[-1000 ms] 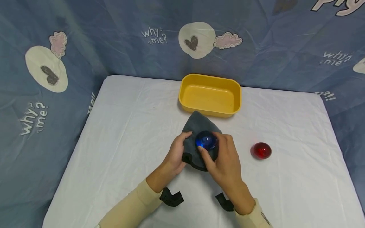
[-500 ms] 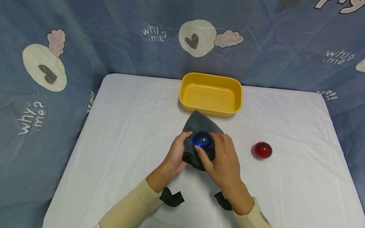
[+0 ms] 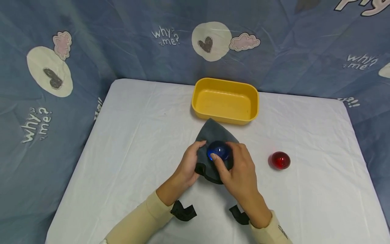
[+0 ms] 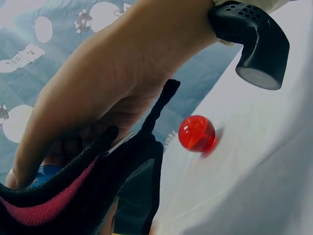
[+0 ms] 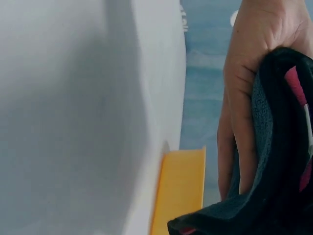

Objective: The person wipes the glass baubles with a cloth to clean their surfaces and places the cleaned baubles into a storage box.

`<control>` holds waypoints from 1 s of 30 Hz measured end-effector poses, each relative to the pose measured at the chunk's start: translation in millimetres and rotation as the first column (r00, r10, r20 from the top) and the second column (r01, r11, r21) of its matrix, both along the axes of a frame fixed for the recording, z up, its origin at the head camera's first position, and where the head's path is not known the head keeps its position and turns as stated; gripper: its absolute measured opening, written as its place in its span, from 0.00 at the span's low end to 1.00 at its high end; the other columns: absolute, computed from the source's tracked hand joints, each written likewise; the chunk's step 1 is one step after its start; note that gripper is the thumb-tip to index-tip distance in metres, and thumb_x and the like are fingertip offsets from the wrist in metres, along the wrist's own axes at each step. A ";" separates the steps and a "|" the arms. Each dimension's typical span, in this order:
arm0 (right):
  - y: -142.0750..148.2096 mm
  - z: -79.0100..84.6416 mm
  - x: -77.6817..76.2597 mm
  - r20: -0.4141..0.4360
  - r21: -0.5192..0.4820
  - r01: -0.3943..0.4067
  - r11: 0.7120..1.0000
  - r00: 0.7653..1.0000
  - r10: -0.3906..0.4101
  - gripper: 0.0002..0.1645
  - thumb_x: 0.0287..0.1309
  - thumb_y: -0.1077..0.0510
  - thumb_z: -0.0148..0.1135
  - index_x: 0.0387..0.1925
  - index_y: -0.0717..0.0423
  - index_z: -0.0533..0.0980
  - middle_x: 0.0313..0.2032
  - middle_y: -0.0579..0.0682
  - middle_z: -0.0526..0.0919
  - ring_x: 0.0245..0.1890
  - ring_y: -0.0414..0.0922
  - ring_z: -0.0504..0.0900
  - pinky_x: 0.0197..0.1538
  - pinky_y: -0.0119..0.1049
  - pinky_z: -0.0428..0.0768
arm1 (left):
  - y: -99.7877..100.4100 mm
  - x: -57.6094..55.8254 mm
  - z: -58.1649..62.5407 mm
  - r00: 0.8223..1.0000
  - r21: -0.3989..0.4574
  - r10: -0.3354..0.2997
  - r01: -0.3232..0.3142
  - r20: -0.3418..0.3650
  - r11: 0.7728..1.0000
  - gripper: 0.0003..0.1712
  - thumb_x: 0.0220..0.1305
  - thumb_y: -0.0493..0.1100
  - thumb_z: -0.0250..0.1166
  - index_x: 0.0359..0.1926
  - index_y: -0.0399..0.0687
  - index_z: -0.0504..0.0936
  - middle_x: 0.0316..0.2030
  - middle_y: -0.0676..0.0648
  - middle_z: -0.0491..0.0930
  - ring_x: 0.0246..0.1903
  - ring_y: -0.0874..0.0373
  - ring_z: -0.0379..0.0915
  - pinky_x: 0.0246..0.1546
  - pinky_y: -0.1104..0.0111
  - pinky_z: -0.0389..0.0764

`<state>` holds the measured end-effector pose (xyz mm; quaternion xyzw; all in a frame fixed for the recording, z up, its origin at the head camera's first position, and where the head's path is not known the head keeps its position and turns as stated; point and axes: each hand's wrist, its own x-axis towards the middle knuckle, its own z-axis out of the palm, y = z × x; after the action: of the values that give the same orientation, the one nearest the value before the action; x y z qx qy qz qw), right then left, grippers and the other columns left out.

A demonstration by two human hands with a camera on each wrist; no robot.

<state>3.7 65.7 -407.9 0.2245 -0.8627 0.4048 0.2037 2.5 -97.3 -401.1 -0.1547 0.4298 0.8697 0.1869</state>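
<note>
In the head view, my left hand [image 3: 188, 163] holds a folded dark grey cloth [image 3: 211, 131] from its left side, thumb on top. The left wrist view shows pink on the cloth's inner side and a dark loop at its edge. My right hand [image 3: 242, 173] grips a clear blue ball [image 3: 218, 149] between thumb and fingers, against the cloth. Only a sliver of the blue ball [image 4: 46, 172] shows in the left wrist view. From the right wrist view, my left hand's fingers [image 5: 244, 127] lie along the outside of the cloth.
A yellow rectangular tub [image 3: 225, 117] stands at the back, just beyond the cloth. To the right of my hands, a clear red ball [image 3: 280, 160] sits on the white-covered table [image 3: 323, 189]. Blue printed fabric [image 3: 137, 64] hangs behind and to the sides.
My right hand and the blue ball have shifted slightly left and then partly back over the cloth. My left hand stays nearly still.
</note>
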 end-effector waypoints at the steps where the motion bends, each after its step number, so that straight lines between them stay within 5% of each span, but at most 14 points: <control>1: 0.3 -0.3 0.3 0.014 -0.002 0.004 1.000 1.000 -0.004 0.30 0.64 0.48 0.73 0.53 0.69 0.79 0.45 0.63 0.81 0.43 0.56 0.82 0.48 0.54 0.84 | 0.3 0.3 0.2 1.000 0.001 0.000 0.000 -0.001 1.000 0.32 0.78 0.49 0.45 0.76 0.41 0.57 0.64 0.43 0.69 0.59 0.57 0.72 0.57 0.66 0.81; 10: -0.1 -0.7 3.0 0.166 0.004 0.076 0.997 0.983 -0.076 0.23 0.73 0.48 0.61 0.43 0.68 0.84 0.37 0.57 0.79 0.43 0.55 0.75 0.45 0.48 0.77 | 1.4 4.3 0.6 0.999 -0.006 -0.037 0.037 0.005 0.999 0.33 0.79 0.51 0.45 0.77 0.43 0.56 0.68 0.42 0.66 0.61 0.57 0.71 0.60 0.64 0.80; 18: 0.6 -0.6 -0.1 0.041 0.115 0.093 0.989 0.994 -0.098 0.38 0.79 0.37 0.50 0.38 0.69 0.85 0.36 0.58 0.75 0.40 0.58 0.72 0.42 0.49 0.75 | 2.0 5.3 1.5 0.999 0.001 -0.044 0.044 0.013 0.999 0.33 0.79 0.52 0.46 0.78 0.43 0.55 0.68 0.41 0.65 0.63 0.55 0.70 0.63 0.61 0.78; 23: 1.6 0.5 1.1 0.010 0.122 0.075 0.990 0.997 -0.077 0.41 0.79 0.33 0.47 0.55 0.68 0.80 0.43 0.61 0.77 0.44 0.59 0.75 0.49 0.52 0.79 | 0.5 4.2 2.0 0.999 0.021 -0.040 0.040 -0.003 0.999 0.34 0.79 0.53 0.45 0.79 0.44 0.53 0.70 0.41 0.64 0.65 0.54 0.67 0.62 0.61 0.78; 30: 6.7 4.9 1.4 -0.091 0.192 -0.101 0.976 0.989 0.120 0.41 0.75 0.34 0.55 0.71 0.62 0.71 0.59 0.65 0.77 0.52 0.62 0.79 0.53 0.58 0.81 | -3.5 2.7 1.6 0.998 0.019 -0.051 0.052 -0.023 0.998 0.31 0.80 0.53 0.44 0.75 0.41 0.60 0.65 0.43 0.69 0.60 0.56 0.72 0.57 0.66 0.81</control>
<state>5.1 72.4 -403.0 0.3105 -0.8716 0.3206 0.2028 5.2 -100.8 -399.5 -0.1318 0.4271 0.8705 0.2059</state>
